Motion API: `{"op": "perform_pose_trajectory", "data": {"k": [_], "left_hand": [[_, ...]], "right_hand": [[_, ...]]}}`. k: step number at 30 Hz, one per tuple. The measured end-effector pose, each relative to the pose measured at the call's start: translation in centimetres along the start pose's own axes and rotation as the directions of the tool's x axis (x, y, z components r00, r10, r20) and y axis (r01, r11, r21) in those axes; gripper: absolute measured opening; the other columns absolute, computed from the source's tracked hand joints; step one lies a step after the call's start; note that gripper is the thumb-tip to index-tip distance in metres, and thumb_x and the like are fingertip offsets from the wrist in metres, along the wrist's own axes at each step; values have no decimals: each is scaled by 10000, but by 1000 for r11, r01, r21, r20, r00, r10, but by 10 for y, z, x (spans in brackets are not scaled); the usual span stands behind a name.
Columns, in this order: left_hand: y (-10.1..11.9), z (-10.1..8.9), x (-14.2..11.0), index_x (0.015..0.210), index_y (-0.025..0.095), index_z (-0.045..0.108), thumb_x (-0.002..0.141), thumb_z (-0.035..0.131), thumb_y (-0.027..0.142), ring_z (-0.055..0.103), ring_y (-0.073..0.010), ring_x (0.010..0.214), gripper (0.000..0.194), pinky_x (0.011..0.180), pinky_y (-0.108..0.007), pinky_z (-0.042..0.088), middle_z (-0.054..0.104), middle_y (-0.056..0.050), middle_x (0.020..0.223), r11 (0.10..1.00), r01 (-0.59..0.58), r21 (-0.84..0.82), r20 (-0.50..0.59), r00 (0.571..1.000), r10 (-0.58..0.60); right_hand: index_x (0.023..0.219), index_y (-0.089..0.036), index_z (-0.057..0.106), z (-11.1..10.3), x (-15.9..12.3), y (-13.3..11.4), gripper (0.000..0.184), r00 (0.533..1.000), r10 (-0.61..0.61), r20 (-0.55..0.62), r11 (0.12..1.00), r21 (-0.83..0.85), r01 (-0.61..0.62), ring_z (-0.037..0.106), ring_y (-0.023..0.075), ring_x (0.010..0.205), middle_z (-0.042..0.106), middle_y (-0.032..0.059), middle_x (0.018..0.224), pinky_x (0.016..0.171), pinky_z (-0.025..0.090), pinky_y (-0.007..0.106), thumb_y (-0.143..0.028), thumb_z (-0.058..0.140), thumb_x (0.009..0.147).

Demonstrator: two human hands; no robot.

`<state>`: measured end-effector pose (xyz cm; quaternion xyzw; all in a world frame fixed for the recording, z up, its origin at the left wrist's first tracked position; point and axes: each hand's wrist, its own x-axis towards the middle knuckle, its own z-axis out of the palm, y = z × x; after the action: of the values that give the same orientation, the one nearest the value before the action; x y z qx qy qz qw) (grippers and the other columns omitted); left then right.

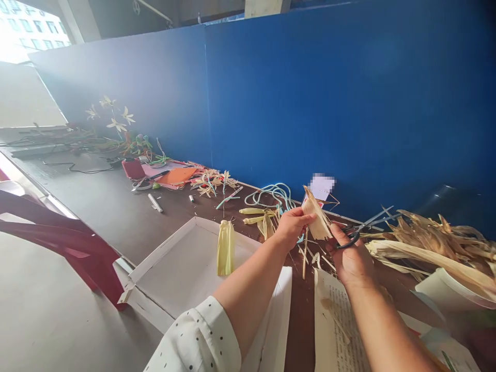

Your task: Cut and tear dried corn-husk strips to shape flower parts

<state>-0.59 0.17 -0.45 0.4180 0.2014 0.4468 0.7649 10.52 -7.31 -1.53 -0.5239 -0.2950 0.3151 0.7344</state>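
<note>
Between the fingers of the left hand (291, 227) a husk (320, 223) is pinched, its lower edge near the right hand (351, 258), whose fingers hold scissors (357, 237). Below these fingers, on the table (302, 315), lies a printed sheet (335, 305); to their left, a tray (182, 268) with a pale strip (226, 249); rightward, dry husks (437, 240).

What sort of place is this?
Probably a craft work area: pale flowers, seemingly handmade, stand toward the far left, dried husks lie heaped at right, and the right hand holds scissors.
</note>
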Motion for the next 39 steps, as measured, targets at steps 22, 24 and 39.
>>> {"op": "perform_pose_trajectory", "data": {"k": [22, 24, 39], "left_hand": [[-10, -1, 5, 853, 125, 681, 507, 842, 345, 579, -131, 703, 440, 740, -283, 426, 647, -46, 787, 993, 92, -74, 117, 990, -83], [-11, -2, 7, 832, 123, 672, 492, 848, 340, 572, -126, 680, 440, 719, -278, 421, 641, -38, 764, 990, 95, -99, 82, 993, -87], [-12, 0, 5, 758, 127, 640, 460, 845, 355, 529, -107, 595, 427, 622, -255, 380, 607, -12, 688, 994, 44, -103, -1, 999, -44]], "right_hand": [[793, -179, 659, 2, -3, -4, 336, 995, 95, -38, 991, 100, -91, 441, 56, 501, 618, -34, 703, 401, 353, 184, -273, 833, 521], [832, -190, 663, 2, -3, -4, 359, 995, 95, 2, 992, 82, -95, 428, 57, 501, 595, -47, 674, 408, 348, 183, -277, 833, 527], [864, -225, 701, -4, -2, 3, 339, 995, 98, 0, 988, -117, -98, 515, 112, 499, 621, -44, 619, 440, 389, 237, -328, 807, 558]]}}
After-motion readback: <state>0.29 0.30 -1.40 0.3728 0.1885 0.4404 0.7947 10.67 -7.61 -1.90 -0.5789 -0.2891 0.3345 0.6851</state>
